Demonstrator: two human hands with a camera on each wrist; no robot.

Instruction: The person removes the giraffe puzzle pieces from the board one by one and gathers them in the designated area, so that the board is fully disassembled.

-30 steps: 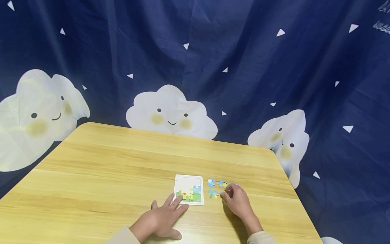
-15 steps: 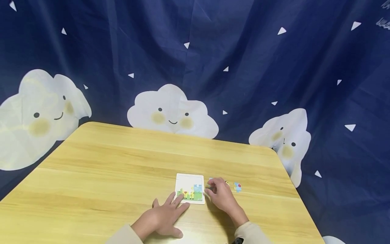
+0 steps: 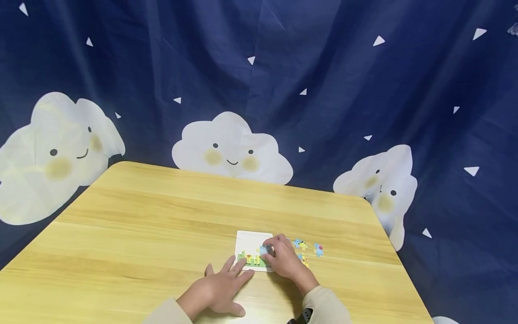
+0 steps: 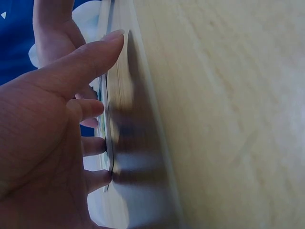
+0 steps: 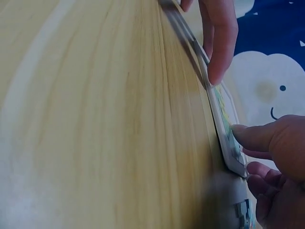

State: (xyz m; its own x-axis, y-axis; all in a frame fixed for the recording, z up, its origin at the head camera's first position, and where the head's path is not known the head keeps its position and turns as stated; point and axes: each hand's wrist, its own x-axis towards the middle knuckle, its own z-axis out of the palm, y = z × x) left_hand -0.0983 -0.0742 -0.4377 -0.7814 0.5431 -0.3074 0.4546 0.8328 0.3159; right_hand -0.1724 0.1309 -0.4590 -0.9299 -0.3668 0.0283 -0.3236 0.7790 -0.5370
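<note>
1. Head view: nearest, short of the puzzle tray (image 3: 243, 232), two pale sleeves are seen, the left (image 3: 167, 313) and the right (image 3: 327, 307), with a dark band (image 3: 306, 316) at the right cuff.
2. The left hand (image 3: 220, 289) is laid at the tray's near left corner, fingers spread and stretched, with nothing grasped; in the left wrist view, fingertips are shown touching the tray's edge.
3. The right hand (image 3: 285, 260) is held over the tray's right side, fingers bent, thumb and forefinger parted by a small gap in which a blue puzzle piece (image 3: 265, 250) is seen. In the right wrist view the thumb is set against the tray's picture; whether a piece is pinched cannot be told.
4. The tray's near part is filled with green and yellow picture; its far left part is white.
5. Just right of the tray, partly hidden by the right hand, loose pieces (image 3: 300, 244) are scattered; the outermost piece (image 3: 318, 249) bears a red spot.
6. All around the tray, wood-grained table (image 3: 162, 216) is shown.
7. Farthest, beyond the tray, a dark blue curtain (image 3: 323, 58) is hung, printed with smiling clouds (image 3: 232, 153) and white triangles.
</note>
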